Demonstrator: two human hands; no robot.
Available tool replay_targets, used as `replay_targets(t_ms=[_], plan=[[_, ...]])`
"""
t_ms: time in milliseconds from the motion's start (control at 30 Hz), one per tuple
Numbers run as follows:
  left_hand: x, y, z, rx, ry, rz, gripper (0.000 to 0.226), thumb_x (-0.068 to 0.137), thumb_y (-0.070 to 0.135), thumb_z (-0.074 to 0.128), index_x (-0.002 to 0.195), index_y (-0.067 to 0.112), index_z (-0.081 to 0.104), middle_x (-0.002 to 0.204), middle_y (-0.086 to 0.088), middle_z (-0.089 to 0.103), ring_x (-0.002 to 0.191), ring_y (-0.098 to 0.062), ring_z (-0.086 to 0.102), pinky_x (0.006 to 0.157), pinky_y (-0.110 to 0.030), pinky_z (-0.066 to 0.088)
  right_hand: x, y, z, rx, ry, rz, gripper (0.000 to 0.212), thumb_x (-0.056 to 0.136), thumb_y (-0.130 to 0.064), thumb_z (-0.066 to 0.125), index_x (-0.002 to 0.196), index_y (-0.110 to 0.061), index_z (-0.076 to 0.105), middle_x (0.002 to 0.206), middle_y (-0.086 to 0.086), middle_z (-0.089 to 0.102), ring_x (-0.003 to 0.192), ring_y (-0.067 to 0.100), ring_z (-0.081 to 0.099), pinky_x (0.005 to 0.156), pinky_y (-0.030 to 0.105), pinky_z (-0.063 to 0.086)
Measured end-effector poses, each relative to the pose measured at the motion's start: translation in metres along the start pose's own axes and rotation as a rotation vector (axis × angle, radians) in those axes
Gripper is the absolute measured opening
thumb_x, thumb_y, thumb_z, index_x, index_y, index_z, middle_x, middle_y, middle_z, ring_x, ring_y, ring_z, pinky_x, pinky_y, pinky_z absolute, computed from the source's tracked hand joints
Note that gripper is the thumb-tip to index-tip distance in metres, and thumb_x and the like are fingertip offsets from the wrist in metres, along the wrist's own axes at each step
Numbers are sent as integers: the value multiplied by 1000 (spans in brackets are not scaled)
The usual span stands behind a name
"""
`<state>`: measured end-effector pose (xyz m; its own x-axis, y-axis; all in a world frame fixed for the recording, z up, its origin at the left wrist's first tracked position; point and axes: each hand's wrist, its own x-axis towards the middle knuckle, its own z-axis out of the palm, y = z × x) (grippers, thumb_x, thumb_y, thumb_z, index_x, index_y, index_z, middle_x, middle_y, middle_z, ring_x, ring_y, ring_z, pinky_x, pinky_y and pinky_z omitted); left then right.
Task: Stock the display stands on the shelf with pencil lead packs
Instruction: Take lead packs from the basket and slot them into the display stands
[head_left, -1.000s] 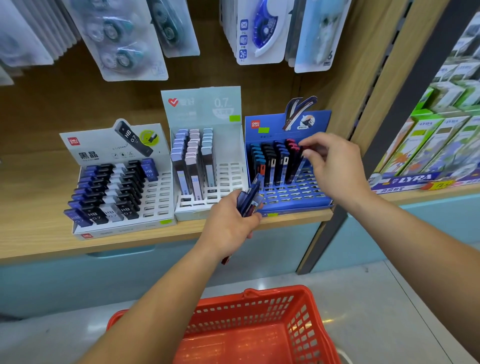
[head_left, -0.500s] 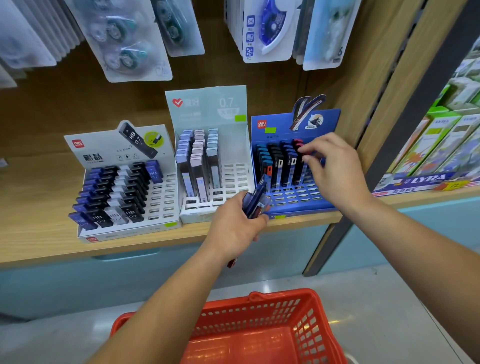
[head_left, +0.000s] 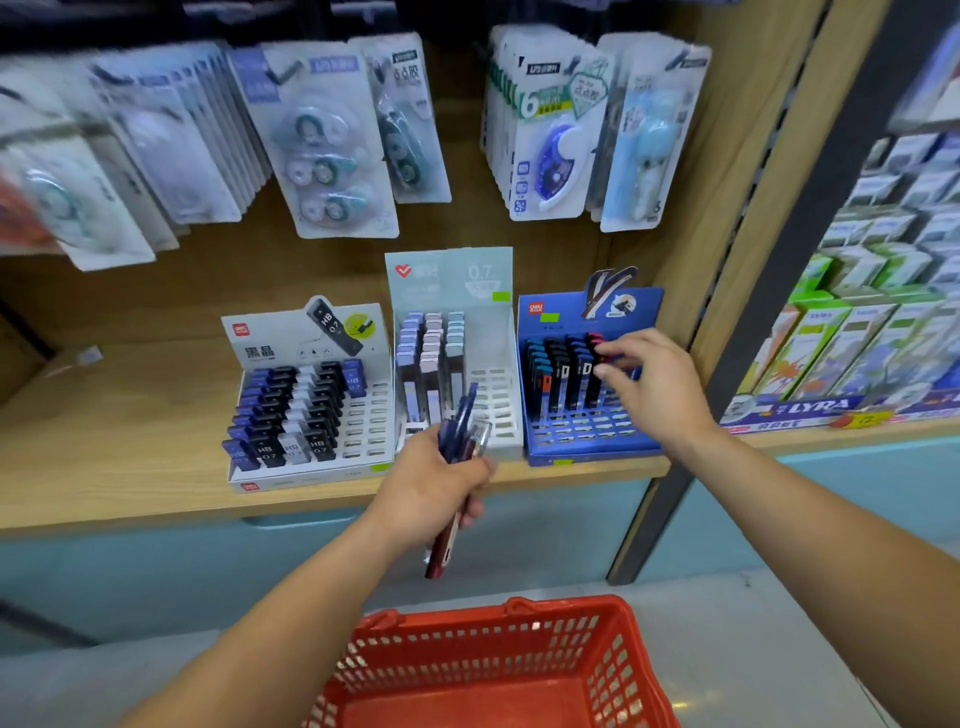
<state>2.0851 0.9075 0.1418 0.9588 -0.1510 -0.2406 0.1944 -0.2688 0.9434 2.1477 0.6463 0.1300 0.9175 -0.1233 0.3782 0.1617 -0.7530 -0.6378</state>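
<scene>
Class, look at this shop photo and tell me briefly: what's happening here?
A person is stocking pencil lead packs. The left hand grips a bundle of packs in front of the shelf, while the right hand appears to pinch a pack in the blue display stand. The grey stand and white stand beside it are partly filled. A red basket sits below.

Person, two arms. Left grip (head_left: 431, 488), right grip (head_left: 649, 384): bare. Left forearm (head_left: 291, 613), right forearm (head_left: 810, 525): shown uncovered as far as is seen.
</scene>
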Motion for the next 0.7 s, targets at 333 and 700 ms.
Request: replay_targets(t_ms=[333, 700], plan=[[-95, 13, -24, -134, -54, 19, 10, 93, 7, 67, 94, 2, 59, 68, -11, 65, 55, -23, 62, 52, -31, 53, -89, -105, -10, 469, -313, 289, 11, 97, -25, 65, 105, -26, 71, 96, -2, 71, 76, 12, 68, 76, 40, 57], [-111, 15, -26, -181, -122, 78, 14, 94, 10, 69, 108, 8, 67, 85, -14, 75, 62, -23, 67, 60, -32, 56, -113, -161, -11, 760, -509, 242, 13, 87, -8, 74, 99, -11, 73, 83, 6, 74, 78, 18, 70, 81, 42, 60]])
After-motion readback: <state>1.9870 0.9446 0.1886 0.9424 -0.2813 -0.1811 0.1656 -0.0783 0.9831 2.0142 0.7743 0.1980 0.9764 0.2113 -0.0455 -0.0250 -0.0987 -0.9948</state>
